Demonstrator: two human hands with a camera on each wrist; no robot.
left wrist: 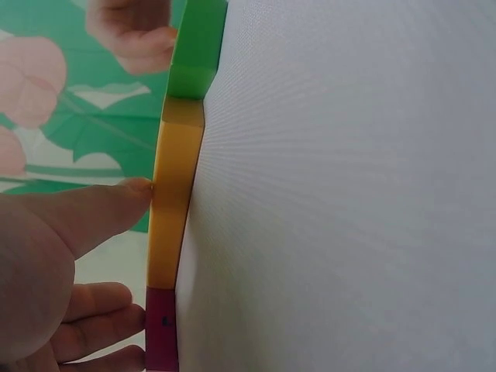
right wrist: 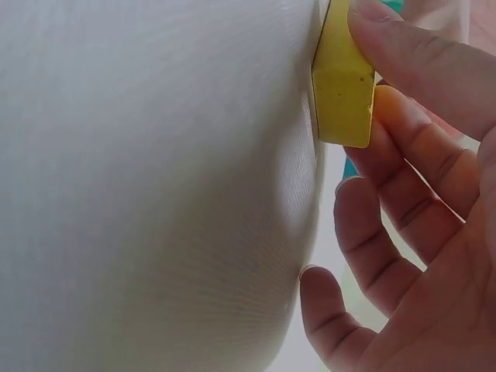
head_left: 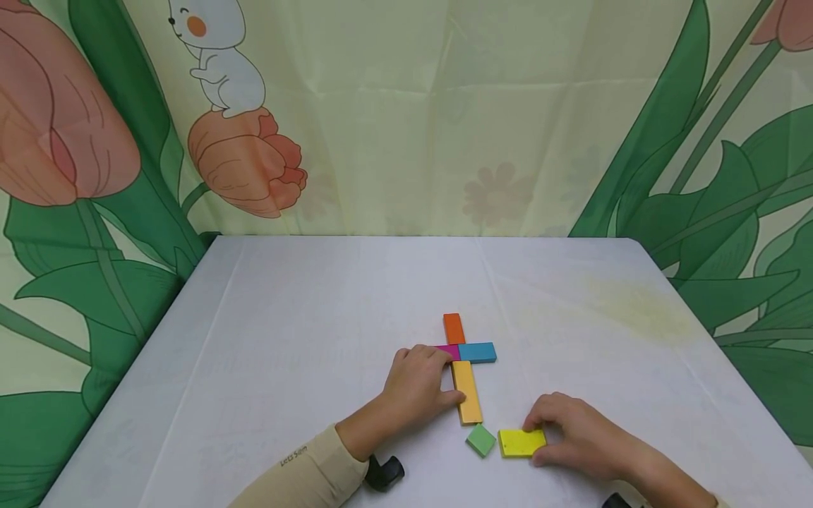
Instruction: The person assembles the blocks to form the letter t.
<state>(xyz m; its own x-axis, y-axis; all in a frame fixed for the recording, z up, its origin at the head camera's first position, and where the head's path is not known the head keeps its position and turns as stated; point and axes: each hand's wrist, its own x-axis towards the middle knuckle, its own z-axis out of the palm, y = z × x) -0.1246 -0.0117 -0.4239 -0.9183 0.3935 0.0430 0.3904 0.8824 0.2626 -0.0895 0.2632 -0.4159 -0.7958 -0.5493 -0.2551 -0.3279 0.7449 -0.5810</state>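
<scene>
Flat coloured blocks lie on the table in a cross shape. An orange-red block (head_left: 454, 329) tops it, a magenta block (head_left: 453, 352) and a blue block (head_left: 478, 352) sit side by side below, and a long amber block (head_left: 467, 393) runs down from them. My left hand (head_left: 416, 381) rests its thumb on the amber block's edge and its fingertips on the magenta block, partly covering that one. A green block (head_left: 480, 440) lies turned cornerwise at the amber block's near end. To its right, my right hand (head_left: 584, 434) pinches a yellow block (head_left: 516, 444) between thumb and fingers.
A white cloth covers the table (head_left: 305, 303). Behind it hangs a curtain (head_left: 394, 113) printed with tulips, leaves and a white animal. A black wrist device (head_left: 384, 473) is strapped near the left sleeve (head_left: 305, 469).
</scene>
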